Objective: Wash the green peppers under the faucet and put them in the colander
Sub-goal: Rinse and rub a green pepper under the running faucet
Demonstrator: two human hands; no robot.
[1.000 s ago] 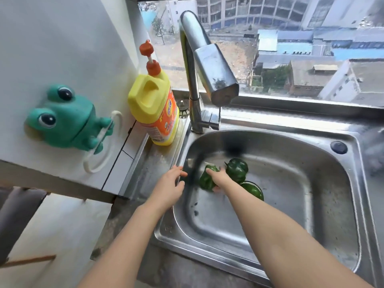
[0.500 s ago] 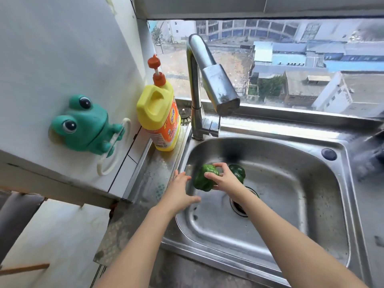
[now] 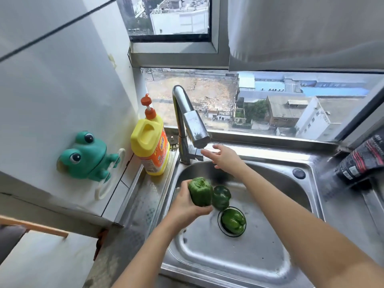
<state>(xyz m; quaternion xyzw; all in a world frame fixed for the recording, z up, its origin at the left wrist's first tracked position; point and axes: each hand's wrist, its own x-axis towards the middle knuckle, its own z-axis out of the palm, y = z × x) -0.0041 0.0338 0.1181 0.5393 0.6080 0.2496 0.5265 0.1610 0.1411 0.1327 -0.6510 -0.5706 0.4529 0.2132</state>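
swapped: pepper (image 3: 200, 192) now gripped in left hand (image 3: 184, 207), 9 o'clock in sink (image 3: 207, 258) | right hand (image 3: 223, 155) empty, fingers spread, reaching faucet (image 3: 193, 125) at 12 | no flow visible; rinse likely next

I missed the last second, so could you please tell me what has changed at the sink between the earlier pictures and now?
The pepper passed from the right hand, which let go and reached up towards the faucet, fingers straight, to the left hand, which now grips it above the sink. Two other peppers stayed in the sink.
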